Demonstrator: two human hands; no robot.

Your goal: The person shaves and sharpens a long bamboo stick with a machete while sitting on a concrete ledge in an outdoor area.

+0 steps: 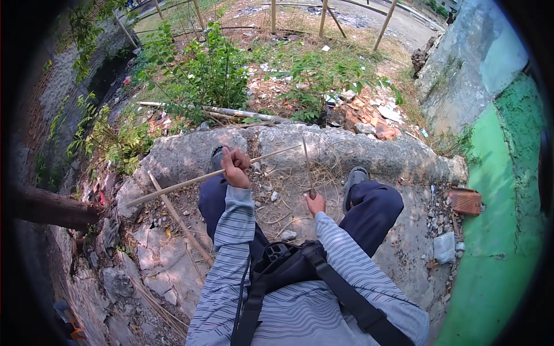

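Observation:
My left hand (236, 167) is closed around a long thin bamboo stick (176, 188), which slants from lower left up toward the middle. Wrapped in my right hand (315, 204) is the dark handle of a knife (307, 164), its narrow blade pointing away from me. The blade's tip lies close to the far end of the stick; whether they touch I cannot tell. Thin pale shavings (330, 167) are scattered on the ground between my feet and near the low concrete ledge.
Another bamboo piece (183, 222) lies on the cracked concrete at left. A low concrete ledge (398, 153) runs in front of my feet, with plants (216, 75) beyond. At right are a brick (465, 201), a whitish lump (444, 248) and a green wall (485, 230).

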